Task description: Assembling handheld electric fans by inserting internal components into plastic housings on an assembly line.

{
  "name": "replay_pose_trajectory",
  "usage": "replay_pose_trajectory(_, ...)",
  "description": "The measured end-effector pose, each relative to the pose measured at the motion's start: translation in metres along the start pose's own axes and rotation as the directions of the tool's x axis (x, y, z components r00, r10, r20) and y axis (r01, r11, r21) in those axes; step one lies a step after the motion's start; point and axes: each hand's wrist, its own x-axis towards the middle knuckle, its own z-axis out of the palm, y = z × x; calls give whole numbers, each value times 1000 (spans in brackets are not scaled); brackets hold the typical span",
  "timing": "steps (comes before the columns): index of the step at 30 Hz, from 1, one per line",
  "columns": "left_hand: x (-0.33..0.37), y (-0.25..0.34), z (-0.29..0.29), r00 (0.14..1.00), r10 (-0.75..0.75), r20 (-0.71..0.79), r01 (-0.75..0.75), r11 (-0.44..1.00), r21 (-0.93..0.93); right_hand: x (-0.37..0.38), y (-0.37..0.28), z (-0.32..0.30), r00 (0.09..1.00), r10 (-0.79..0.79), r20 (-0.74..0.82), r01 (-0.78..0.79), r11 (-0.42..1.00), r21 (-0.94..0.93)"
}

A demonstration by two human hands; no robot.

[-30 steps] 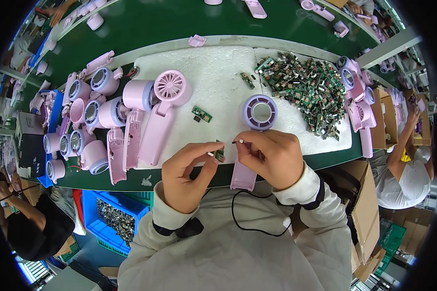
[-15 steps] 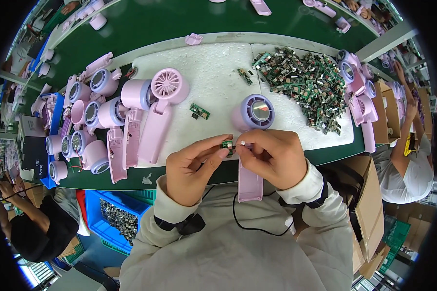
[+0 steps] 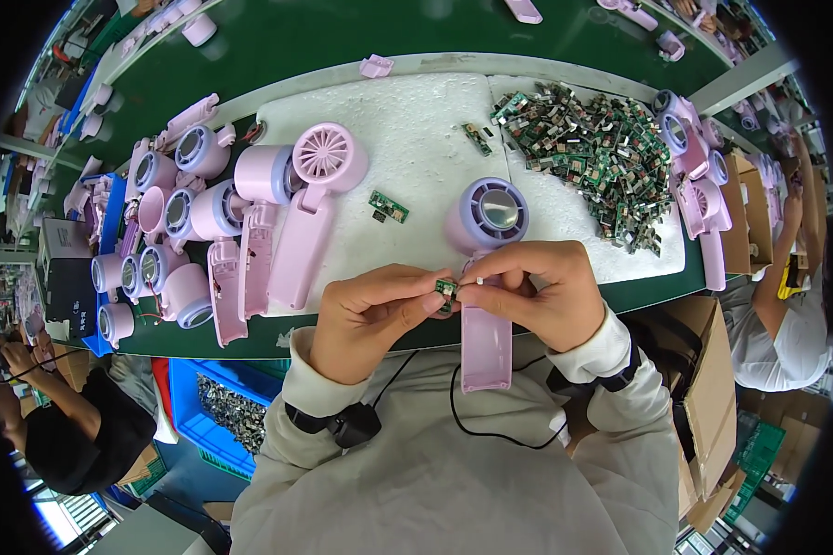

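Note:
Between thumb and fingers my left hand (image 3: 370,319) pinches a small green circuit board (image 3: 447,289). My right hand (image 3: 541,294) is closed in a pinch right beside it, with a tiny white connector (image 3: 479,280) showing at its fingertips; the wires are too small to follow. Under my right hand lies a pink handheld fan (image 3: 488,217), its round lavender-rimmed head on the white foam sheet (image 3: 389,111) and its open handle (image 3: 487,350) reaching past the table edge toward me. Another green circuit board (image 3: 389,207) lies on the foam.
A large heap of circuit boards (image 3: 592,157) covers the right of the foam. Several pink fans and handle shells (image 3: 305,231) crowd the left. A blue crate (image 3: 190,398) of small parts stands below left, cardboard boxes (image 3: 708,398) at right. Co-workers sit at both sides.
My hands have come closer together, the right fingertips now against the circuit board. The whole view has shifted slightly.

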Motion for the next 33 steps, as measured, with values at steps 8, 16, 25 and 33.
replay_pose_trajectory(8, 2, -1, -2, 998, 13, 54, -13, 1000, 4, 0, 3, 1, 1000, 18, 10, -18, 1000, 19)
replay_pose_trajectory(16, 2, -1, 14, 991, 50, -123, -50, 999, -3, 5, -1, 4, 984, -141, -109, 136, 990, -48)
replay_pose_trajectory(25, 0, -5, 18, 988, 83, -128, -74, 995, 73, 8, -3, 14, 863, -475, -170, 377, 831, -409)
replay_pose_trajectory(33, -1, -4, 31, 948, 82, -308, -49, 992, 114, 3, -7, 8, 961, -271, -53, 248, 932, -263)
